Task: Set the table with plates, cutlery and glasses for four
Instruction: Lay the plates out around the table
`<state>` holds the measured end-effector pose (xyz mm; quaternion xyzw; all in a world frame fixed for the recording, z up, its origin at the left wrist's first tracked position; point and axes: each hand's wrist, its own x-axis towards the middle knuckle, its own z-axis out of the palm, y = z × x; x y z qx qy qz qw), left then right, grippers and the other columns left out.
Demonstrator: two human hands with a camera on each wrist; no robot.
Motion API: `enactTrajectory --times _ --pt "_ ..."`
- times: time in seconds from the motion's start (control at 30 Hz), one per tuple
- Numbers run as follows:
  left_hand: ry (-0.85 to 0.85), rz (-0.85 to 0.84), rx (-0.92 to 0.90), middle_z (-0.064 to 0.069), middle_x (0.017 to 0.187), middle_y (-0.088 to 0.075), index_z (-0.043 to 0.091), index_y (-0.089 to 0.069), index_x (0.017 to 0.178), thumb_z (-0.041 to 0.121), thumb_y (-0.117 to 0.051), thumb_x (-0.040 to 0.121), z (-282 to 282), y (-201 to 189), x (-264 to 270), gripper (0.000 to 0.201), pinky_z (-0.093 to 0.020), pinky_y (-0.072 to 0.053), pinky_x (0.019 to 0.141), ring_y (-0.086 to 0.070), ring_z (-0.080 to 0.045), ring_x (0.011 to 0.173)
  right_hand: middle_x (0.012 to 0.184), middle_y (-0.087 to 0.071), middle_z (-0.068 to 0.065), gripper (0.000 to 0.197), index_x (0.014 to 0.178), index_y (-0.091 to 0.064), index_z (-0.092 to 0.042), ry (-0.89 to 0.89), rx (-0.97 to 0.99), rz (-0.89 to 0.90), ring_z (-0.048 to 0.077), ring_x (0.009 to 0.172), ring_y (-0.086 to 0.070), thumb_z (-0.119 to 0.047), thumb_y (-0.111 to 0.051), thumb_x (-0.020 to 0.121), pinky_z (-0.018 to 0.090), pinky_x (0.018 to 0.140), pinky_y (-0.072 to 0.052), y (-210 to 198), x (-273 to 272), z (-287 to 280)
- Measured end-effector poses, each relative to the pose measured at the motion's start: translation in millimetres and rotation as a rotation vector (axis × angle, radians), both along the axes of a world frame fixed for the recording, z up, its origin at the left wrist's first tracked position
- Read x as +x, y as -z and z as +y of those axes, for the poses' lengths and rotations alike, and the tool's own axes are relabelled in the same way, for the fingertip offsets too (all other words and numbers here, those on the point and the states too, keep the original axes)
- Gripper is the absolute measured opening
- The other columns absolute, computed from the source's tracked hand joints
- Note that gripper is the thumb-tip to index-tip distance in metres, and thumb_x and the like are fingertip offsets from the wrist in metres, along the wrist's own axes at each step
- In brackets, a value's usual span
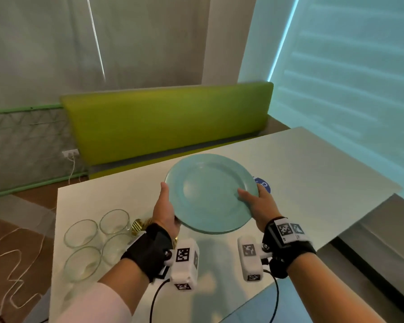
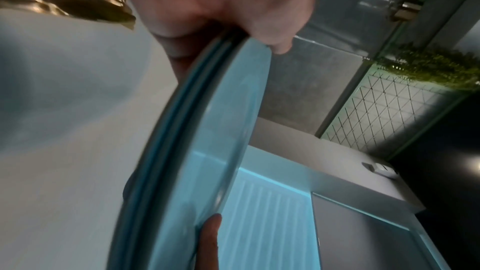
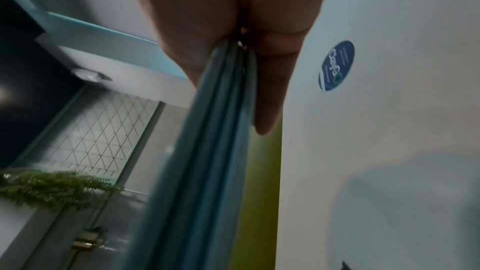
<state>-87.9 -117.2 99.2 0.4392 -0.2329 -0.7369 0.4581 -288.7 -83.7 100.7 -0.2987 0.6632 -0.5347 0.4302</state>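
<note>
While lifted above table (image 1: 313, 164), teal plates (image 1: 210, 192) gripped by both hands: left (image 1: 165, 210), right (image 1: 259, 206).

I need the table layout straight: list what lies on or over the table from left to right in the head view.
glasses → gold cutlery → left hand → stack of plates → right hand. The blue sticker is half hidden behind the plates and right hand, so it is left out.

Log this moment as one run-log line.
both hands: left hand, right hand grip stacked teal plates | above table | four glasses unplaced
</note>
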Motion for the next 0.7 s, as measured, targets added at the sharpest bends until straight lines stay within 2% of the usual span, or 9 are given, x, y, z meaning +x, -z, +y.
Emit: enactTrajectory --times 0.07,0.13,0.2,0.23,0.33,0.47,0.57,0.63,0.7 --pt "0.023 -0.015 -0.028 -0.002 0.094 -0.068 0.027 -0.055 0.118 0.06 -0.023 0.094 -2.7 -1.8 -13.7 0.052 -0.036 -0.052 0.072 -0.063 -0.02 0.085 0.115 -0.063 0.016 0.038 0.125 -0.052 -0.006 0.047 -0.005 0.077 0.033 0.098 -0.062 -0.01 -0.061 0.088 0.046 0.083 -0.055 -0.5 -9.7 -0.2" --pt "0.05 -0.034 -0.046 0.001 0.088 -0.069 0.029 -0.059 0.107 0.062 -0.02 0.093 -6.2 -3.3 -27.9 0.053 -0.033 -0.052 0.068 -0.064 -0.018 0.081 0.115 -0.06 0.011 0.042 0.128 -0.047 -0.011 0.109 0.01 0.171 0.033 0.103 -0.06 -0.015 -0.06 0.088 0.051 0.091 -0.051 -1.8 -20.7 -1.0" --pt "0.059 -0.043 -0.062 0.002 0.086 -0.07 0.031 -0.061 0.097 0.062 -0.018 0.093 -9.6 -5.2 -42.6 0.053 -0.032 -0.052 0.067 -0.064 -0.018 0.08 0.116 -0.058 0.01 0.043 0.126 -0.044 -0.017 0.178 0.026 0.227 0.032 0.103 -0.06 -0.019 -0.061 0.087 0.051 0.091 -0.05 -1.9 -34.9 -3.6" --pt "0.057 -0.042 -0.057 0.001 0.088 -0.07 0.031 -0.061 0.098 0.063 -0.018 0.092 -11.9 -5.6 -50.0 0.053 -0.032 -0.052 0.069 -0.064 -0.018 0.081 0.116 -0.058 0.011 0.04 0.123 -0.044 -0.019 0.205 0.032 0.245 0.032 0.102 -0.06 -0.02 -0.062 0.086 0.05 0.091 -0.051 -2.1 -42.8 -5.8" --pt "0.06 -0.054 -0.042 -0.004 0.101 -0.069 0.028 -0.058 0.114 0.066 -0.019 0.091 -20.7 -8.3 -72.6 0.059 -0.034 -0.053 0.077 -0.065 -0.022 0.091 0.114 -0.061 0.011 0.039 0.116 -0.046 -0.019 0.264 0.053 0.252 0.031 0.101 -0.061 -0.021 -0.066 0.083 0.048 0.091 -0.051 -6.2 -66.7 -13.9" --pt "0.074 -0.054 -0.065 -0.002 0.103 -0.068 0.028 -0.054 0.119 0.062 -0.016 0.093 -36.3 -10.3 -105.0 0.057 -0.034 -0.052 0.077 -0.064 -0.021 0.093 0.104 -0.063 0.008 0.038 0.106 -0.043 -0.02 0.314 0.049 0.197 0.03 0.097 -0.063 -0.021 -0.069 0.079 0.047 0.089 -0.052 -10.4 -100.3 -30.1" --pt "0.077 -0.041 -0.071 -0.005 0.112 -0.066 0.029 -0.052 0.123 0.06 -0.016 0.094 -47.8 -10.4 -124.9 0.056 -0.036 -0.05 0.083 -0.062 -0.023 0.1 0.103 -0.062 0.009 0.037 0.105 -0.043 -0.018 0.312 0.04 0.167 0.03 0.094 -0.063 -0.02 -0.069 0.079 0.046 0.086 -0.053 -11.4 -121.4 -45.4" --pt "0.064 -0.046 -0.068 -0.005 0.114 -0.065 0.029 -0.052 0.123 0.06 -0.016 0.094 -55.7 -8.4 -135.3 0.055 -0.036 -0.05 0.083 -0.062 -0.023 0.1 0.1 -0.06 0.008 0.035 0.105 -0.044 -0.014 0.29 0.027 0.116 0.029 0.088 -0.061 -0.017 -0.068 0.08 0.042 0.077 -0.055 -13.0 -133.7 -54.1" --pt "0.056 -0.056 -0.076 -0.004 0.114 -0.064 0.029 -0.051 0.125 0.059 -0.017 0.094 -63.8 -5.5 -144.6 0.055 -0.034 -0.051 0.077 -0.062 -0.02 0.098 0.098 -0.058 0.009 0.031 0.106 -0.046 -0.01 0.242 0.028 0.101 0.027 0.081 -0.059 -0.016 -0.066 0.083 0.037 0.064 -0.053 -14.8 -144.8 -61.6"
